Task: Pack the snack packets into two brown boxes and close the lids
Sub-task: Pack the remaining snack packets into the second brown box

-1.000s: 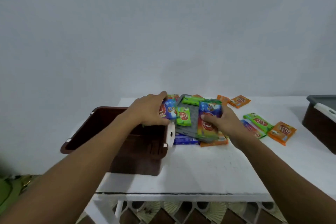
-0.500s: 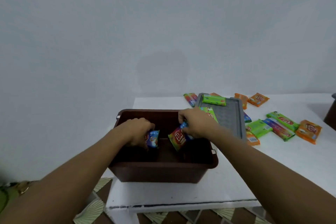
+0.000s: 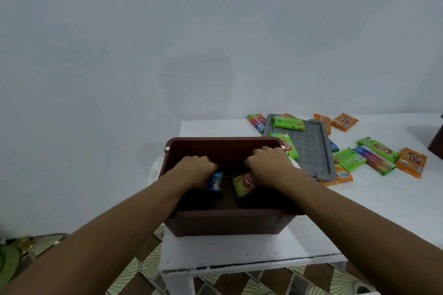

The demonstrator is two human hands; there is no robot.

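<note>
An open brown box (image 3: 225, 223) stands at the left end of the white table (image 3: 239, 249). Both my hands reach down into it. My left hand (image 3: 195, 169) grips a blue snack packet (image 3: 215, 181) low inside the box. My right hand (image 3: 268, 165) holds a multicoloured snack packet (image 3: 245, 184) beside it. The grey lid (image 3: 309, 148) lies flat to the right of the box with two green packets (image 3: 288, 122) on it. Several more green, orange and blue packets (image 3: 374, 159) lie scattered on the table further right.
A second brown box (image 3: 437, 141) shows only its edge at the far right. A white wall rises right behind the table. The table's front edge (image 3: 251, 264) is chipped, with patterned floor tiles (image 3: 143, 268) below. Something white (image 3: 154, 170) pokes out left of the box.
A second ago both hands took packets from the lid area. They carried them left into the brown box and have since lowered them deeper inside.
</note>
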